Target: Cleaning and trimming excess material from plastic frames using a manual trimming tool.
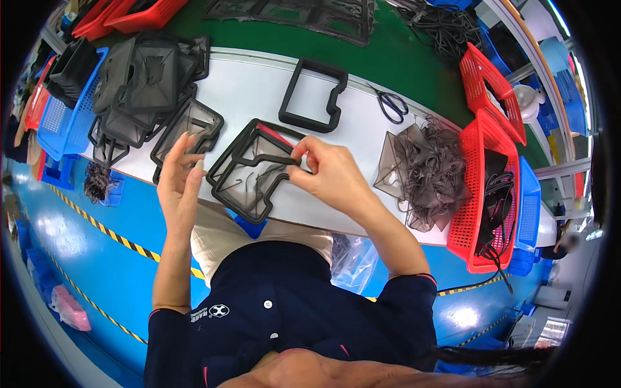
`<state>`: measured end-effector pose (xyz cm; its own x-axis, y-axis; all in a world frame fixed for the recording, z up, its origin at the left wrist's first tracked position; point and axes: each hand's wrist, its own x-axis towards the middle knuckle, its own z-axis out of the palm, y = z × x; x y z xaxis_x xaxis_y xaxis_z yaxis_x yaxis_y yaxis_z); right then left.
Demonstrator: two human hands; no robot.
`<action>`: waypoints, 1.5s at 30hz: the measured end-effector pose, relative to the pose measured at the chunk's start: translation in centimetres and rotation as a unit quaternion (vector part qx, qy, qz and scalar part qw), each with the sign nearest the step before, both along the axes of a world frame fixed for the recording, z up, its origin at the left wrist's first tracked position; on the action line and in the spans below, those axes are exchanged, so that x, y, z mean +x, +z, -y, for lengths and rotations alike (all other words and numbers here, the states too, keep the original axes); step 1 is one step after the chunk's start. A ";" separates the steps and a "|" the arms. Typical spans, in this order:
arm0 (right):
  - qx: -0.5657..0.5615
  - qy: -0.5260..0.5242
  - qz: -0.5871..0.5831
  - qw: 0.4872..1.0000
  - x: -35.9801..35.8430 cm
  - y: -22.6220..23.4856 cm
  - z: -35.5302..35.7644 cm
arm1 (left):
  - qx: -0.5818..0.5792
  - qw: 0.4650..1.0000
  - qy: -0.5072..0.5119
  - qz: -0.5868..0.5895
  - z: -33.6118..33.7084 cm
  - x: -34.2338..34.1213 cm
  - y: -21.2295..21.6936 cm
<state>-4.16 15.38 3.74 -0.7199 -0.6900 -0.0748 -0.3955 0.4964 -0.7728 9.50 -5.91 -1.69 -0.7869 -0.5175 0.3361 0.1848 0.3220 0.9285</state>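
In front of me a black notched frame with thin grey mesh is tilted above the white table. My right hand pinches its right edge between thumb and fingers. Beneath it lies another black frame, partly hidden, with a red strip showing along the upper side. To the left of these frames my left hand is raised, fingers apart and holding nothing. Beside that hand lies a further mesh-covered frame. A thick black frame without mesh rests farther back.
A pile of mesh-covered frames stands at the left, next to a blue basket. Scissors lie at the back right. Crumpled grey mesh scraps sit before a red basket with black cords. Behind is a green surface.
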 end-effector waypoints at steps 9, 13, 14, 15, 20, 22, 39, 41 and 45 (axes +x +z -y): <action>-0.339 -0.102 0.424 0.834 -4.9 -0.5 -3.8 | 0.204 0.917 -0.283 0.192 -2.9 -9.2 3.5; -0.392 -0.177 0.367 0.825 -6.4 -2.4 -3.8 | 0.189 0.943 -0.230 0.148 -2.5 -13.1 4.1; -0.374 -0.192 0.321 0.848 -6.6 -2.1 -3.5 | 0.136 0.955 -0.208 0.164 -1.9 -14.3 4.3; -0.375 -0.194 0.324 0.847 -7.0 -2.3 -3.2 | 0.084 0.962 -0.185 0.181 -1.4 -15.5 4.3; -0.316 -0.233 0.115 0.913 -9.5 -4.8 -2.3 | -0.117 0.951 -0.141 0.251 -0.7 -21.0 4.2; -0.281 -0.240 0.046 0.928 -10.1 -5.9 -2.1 | -0.152 0.939 -0.132 0.280 -1.1 -22.0 4.0; -0.195 -0.235 -0.014 0.952 -10.1 -6.7 -2.0 | -0.136 0.946 -0.113 0.271 -1.3 -22.5 0.7; -0.178 -0.231 -0.017 0.956 -10.2 -6.8 -2.1 | -0.138 0.945 -0.113 0.275 -1.3 -22.5 0.6; -0.181 -0.230 -0.031 0.956 -10.0 -7.2 -1.9 | -0.144 0.943 -0.112 0.280 -1.4 -22.4 0.7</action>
